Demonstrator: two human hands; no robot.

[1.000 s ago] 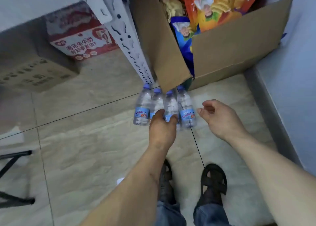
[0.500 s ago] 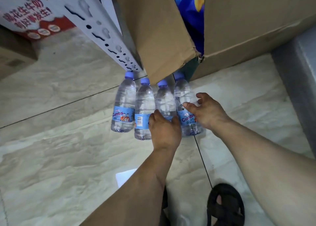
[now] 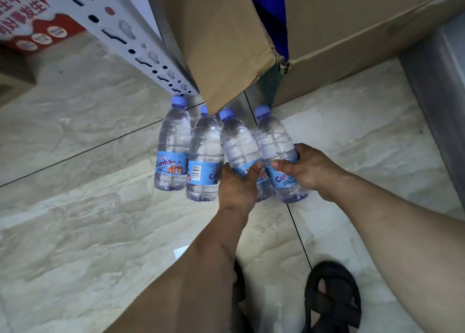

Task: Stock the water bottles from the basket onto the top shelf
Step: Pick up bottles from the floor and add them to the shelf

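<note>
Several small clear water bottles with blue caps and blue labels stand in a row on the tiled floor. My left hand (image 3: 237,184) grips the third bottle (image 3: 239,141) around its label. My right hand (image 3: 305,170) grips the rightmost bottle (image 3: 274,136) at its label. The two bottles on the left, the leftmost bottle (image 3: 173,143) and the second bottle (image 3: 205,151), stand untouched. No basket and no top shelf are in view.
A big open cardboard box (image 3: 339,30) of snack bags overhangs the bottle caps. A white perforated shelf post (image 3: 141,45) stands behind the bottles. A red carton (image 3: 30,25) sits at far left, a grey wall base (image 3: 435,101) at right. My sandalled foot (image 3: 332,297) is below.
The view has dropped closer to the bottles. My right hand came in from the right and closed around the rightmost bottle. My left hand keeps its hold on the third bottle.
</note>
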